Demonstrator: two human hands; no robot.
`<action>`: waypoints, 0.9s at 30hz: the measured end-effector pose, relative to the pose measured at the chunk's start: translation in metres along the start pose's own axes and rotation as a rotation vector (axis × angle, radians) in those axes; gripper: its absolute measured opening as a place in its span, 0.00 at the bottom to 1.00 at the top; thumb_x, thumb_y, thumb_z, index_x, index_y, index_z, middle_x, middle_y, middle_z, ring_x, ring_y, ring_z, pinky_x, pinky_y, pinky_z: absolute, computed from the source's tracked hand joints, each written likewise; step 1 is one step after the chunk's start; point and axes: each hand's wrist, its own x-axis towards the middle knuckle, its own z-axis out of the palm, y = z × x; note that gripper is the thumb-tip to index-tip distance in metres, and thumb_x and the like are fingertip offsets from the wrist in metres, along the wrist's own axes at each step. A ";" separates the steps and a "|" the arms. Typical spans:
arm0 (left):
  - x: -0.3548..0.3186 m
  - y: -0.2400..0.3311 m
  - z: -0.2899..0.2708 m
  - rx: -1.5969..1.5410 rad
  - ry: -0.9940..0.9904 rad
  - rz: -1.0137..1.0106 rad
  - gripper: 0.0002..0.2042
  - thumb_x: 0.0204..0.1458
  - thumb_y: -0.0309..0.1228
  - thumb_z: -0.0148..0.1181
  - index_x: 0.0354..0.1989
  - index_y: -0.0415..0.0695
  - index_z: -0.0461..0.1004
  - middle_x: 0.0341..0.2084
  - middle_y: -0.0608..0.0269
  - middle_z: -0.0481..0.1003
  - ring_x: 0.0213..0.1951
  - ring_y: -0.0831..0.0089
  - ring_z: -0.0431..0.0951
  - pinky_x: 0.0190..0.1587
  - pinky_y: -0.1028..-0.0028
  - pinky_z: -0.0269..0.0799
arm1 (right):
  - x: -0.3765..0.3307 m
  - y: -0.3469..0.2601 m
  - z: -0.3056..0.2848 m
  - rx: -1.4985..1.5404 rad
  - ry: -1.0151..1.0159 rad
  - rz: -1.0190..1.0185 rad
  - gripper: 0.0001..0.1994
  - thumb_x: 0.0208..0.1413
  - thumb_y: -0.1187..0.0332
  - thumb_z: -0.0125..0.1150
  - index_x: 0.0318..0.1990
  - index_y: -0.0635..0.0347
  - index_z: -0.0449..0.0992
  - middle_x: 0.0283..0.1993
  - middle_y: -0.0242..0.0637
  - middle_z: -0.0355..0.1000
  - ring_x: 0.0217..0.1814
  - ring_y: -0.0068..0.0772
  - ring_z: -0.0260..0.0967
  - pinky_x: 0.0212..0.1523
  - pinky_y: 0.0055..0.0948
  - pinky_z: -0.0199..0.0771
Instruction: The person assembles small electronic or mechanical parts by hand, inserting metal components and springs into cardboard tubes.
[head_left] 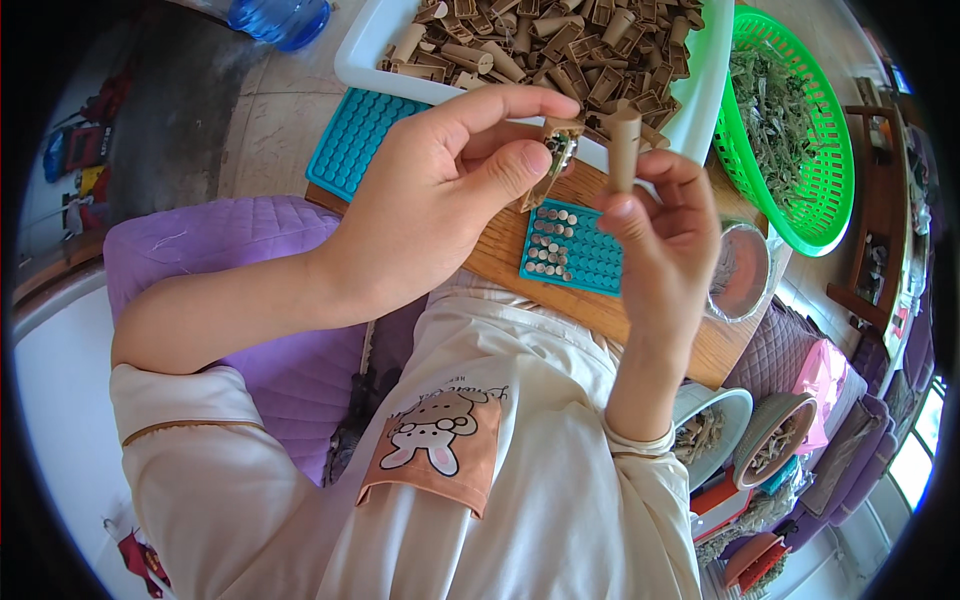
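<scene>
My left hand [440,190] pinches a brown paper sleeve [553,160] between thumb and forefinger, its open side showing small dark pieces inside. My right hand [665,225] holds a brown cardboard tube [624,148] upright by its lower end. Both hands hover above a small teal grid mat [585,255] on a wooden board [600,305]; several small round pellets fill part of the mat's left side. A second teal grid mat [360,140] lies further left.
A white tray [700,100] heaped with brown tubes stands behind the board. A green basket [825,180] of dried herb sits at right, a clear round container [745,270] beside it. Bowls [770,440] stand lower right, a blue water bottle [280,18] at top.
</scene>
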 end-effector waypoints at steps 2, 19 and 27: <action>0.000 0.001 0.000 0.012 0.008 0.041 0.15 0.53 0.30 0.45 0.48 0.38 0.61 0.37 0.63 0.69 0.42 0.79 0.68 0.44 0.80 0.64 | -0.009 -0.001 0.013 0.093 -0.015 0.087 0.13 0.45 0.79 0.56 0.40 0.67 0.63 0.37 0.38 0.67 0.36 0.23 0.68 0.29 0.17 0.69; 0.000 -0.003 0.002 0.078 0.051 0.292 0.15 0.51 0.28 0.48 0.47 0.37 0.58 0.42 0.58 0.66 0.45 0.75 0.66 0.49 0.77 0.60 | -0.016 0.020 0.055 0.137 0.189 -0.071 0.10 0.46 0.79 0.55 0.38 0.70 0.66 0.39 0.41 0.68 0.41 0.26 0.67 0.42 0.21 0.68; -0.005 -0.003 -0.003 0.513 0.000 0.470 0.17 0.51 0.37 0.48 0.43 0.37 0.62 0.39 0.55 0.68 0.45 0.68 0.67 0.45 0.74 0.63 | -0.013 0.028 0.062 -0.191 0.096 -0.236 0.11 0.41 0.78 0.59 0.34 0.66 0.66 0.32 0.38 0.66 0.34 0.28 0.65 0.35 0.22 0.65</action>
